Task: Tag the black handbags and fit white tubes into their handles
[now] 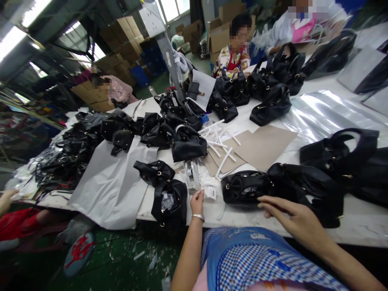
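Observation:
My left hand (pixel 197 199), with a silver bangle at the wrist, is at the table's near edge with its fingertips pressed together. Just right of them lies a pile of white tags (pixel 211 191), one with a barcode; what the fingers pinch, if anything, is too small to make out. My right hand (pixel 283 212) stretches its fingers out, slightly apart, at the lower right side of a black handbag (pixel 242 188). That bag lies on the table with gold rings and something shiny on its front. Left of my left hand stands another black handbag (pixel 174 202) with clear plastic in its opening.
Black handbags (pixel 306 184) crowd the right side. White tubes (pixel 224 161) and brown cardboard sheets (pixel 266 145) lie mid-table, beside a tape roll (pixel 190 173). Grey sheeting (pixel 112 186) hangs over the front edge. A metal post (pixel 171 60) rises behind. Several co-workers sit around the table.

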A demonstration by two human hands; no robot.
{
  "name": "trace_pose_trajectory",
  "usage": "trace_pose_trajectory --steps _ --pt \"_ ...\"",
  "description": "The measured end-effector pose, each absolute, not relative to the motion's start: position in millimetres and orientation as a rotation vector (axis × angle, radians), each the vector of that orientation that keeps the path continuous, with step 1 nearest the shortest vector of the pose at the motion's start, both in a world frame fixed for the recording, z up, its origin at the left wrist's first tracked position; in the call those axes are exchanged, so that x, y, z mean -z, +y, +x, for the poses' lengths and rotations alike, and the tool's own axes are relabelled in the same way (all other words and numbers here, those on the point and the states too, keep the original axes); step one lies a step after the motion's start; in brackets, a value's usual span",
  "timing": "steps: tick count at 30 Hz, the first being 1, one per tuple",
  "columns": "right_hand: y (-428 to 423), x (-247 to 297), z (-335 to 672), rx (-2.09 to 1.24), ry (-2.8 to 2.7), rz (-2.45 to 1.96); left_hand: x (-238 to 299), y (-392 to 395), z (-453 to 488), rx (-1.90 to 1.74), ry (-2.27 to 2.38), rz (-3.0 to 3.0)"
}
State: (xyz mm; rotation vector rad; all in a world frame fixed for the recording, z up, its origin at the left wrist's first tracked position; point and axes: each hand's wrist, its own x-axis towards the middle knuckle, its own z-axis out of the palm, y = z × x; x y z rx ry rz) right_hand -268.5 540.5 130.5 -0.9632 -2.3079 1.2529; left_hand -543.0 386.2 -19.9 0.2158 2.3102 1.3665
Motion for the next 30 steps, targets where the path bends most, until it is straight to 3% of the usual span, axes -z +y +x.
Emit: trace_pose_trajectory --steps 5,12,25,30 --pt "519.1 -111.2 -316.5 -1.546 -2.319 -0.698 -42.7 382.3 -528.1 -1.611 1.758 0.129" --pt "504.7 -83.9 -392.5 -1.725 -2.141 -0.513 -99.3 395.1 -523.9 -1.603 1.481 0.235" --pt "476.6 -100.1 -386.4 -1.930 -1.875 -0.888 -96.1 409.6 -560.4 -1.580 1.249 0.221" --pt "467.3 -95.6 -372.4 -1.583 -1.630 -1.295 -71.3 418.5 -550.8 -1.387 1.284 0.471"
